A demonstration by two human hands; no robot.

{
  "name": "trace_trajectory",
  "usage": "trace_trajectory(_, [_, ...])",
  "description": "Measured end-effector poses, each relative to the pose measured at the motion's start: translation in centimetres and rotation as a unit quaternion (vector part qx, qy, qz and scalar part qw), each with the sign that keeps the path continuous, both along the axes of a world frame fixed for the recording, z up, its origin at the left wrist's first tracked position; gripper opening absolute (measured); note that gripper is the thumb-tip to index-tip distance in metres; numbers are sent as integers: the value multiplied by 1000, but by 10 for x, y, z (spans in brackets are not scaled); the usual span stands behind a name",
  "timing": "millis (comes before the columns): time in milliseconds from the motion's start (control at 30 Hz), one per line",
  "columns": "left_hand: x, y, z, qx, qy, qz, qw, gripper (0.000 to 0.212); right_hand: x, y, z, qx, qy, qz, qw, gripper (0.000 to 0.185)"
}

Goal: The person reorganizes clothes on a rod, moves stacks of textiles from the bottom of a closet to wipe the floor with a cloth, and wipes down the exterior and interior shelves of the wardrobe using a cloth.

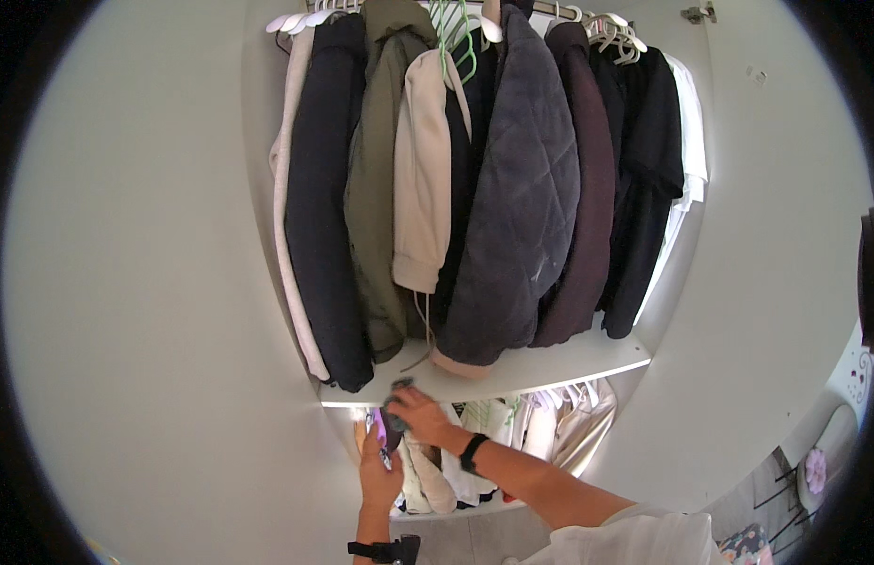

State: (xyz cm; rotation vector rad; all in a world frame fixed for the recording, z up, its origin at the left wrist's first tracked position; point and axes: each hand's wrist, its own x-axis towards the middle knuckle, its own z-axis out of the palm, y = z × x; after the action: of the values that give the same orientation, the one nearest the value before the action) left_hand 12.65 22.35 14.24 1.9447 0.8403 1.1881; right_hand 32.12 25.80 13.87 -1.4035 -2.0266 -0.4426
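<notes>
My right hand (424, 418) grips a crumpled dark grey-green cloth (397, 415) at the front edge of the white wardrobe shelf (550, 374), near its left end. Part of the cloth is hidden behind my fingers. Lower and to the left, my left hand (379, 474) is raised in front of the lower compartment. A slim purple-and-white object (379, 428) shows along its fingers and palm; it looks held, but its kind is unclear. Both wrists wear black bands.
Jackets and coats, among them a grey quilted one (521, 191), hang from the upper rail down close to the shelf. Light garments (543, 427) hang below it. White wardrobe doors (768, 233) flank both sides. A chair (825, 459) stands at the lower right.
</notes>
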Motion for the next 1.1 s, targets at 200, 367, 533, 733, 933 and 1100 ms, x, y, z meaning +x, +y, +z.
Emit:
trace_trajectory(200, [-15, -66, 64, 38, -16, -82, 996, 66, 75, -61, -17, 12, 13, -93, 996, 45])
trace_trajectory(367, [-62, -109, 102, 74, -45, -12, 996, 55, 119, -119, -2, 8, 29, -157, 987, 45])
trace_trajectory(533, [-120, -160, 133, 292, -42, 147, 944, 34, 139, -156, 1, 7, 38, -252, 967, 49])
trace_trajectory(733, [-204, -170, 149, 452, -140, 357, 805, 39, 159, -187, 4, 53, 53, -318, 945, 47])
trace_trajectory(933, [-235, -166, 119, 159, -186, 475, 845, 46, 199, -248, -13, -20, 155, -416, 896, 44])
trace_trajectory(1100, [-236, -154, 90, 99, -190, 451, 866, 40, 209, -333, -76, -102, 356, -467, 803, 54])
